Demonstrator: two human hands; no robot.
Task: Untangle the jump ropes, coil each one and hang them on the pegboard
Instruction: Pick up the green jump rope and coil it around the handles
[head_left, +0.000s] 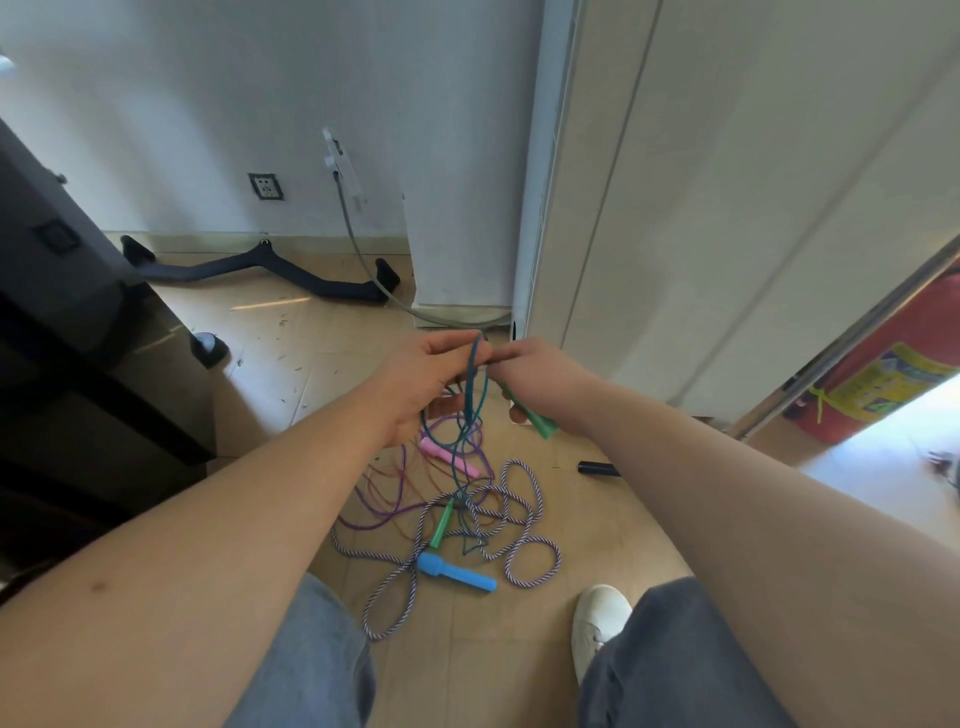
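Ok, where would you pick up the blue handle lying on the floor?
Take the blue handle by its bare shaft, right of the wider cap, coming from above with fingers across its width: it lies flat, and striped rope crowds the cap end.

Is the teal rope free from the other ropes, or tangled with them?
Tangled. From the left hand and right hand the teal rope hangs into the pile, crossing the purple rope and the striped rope.
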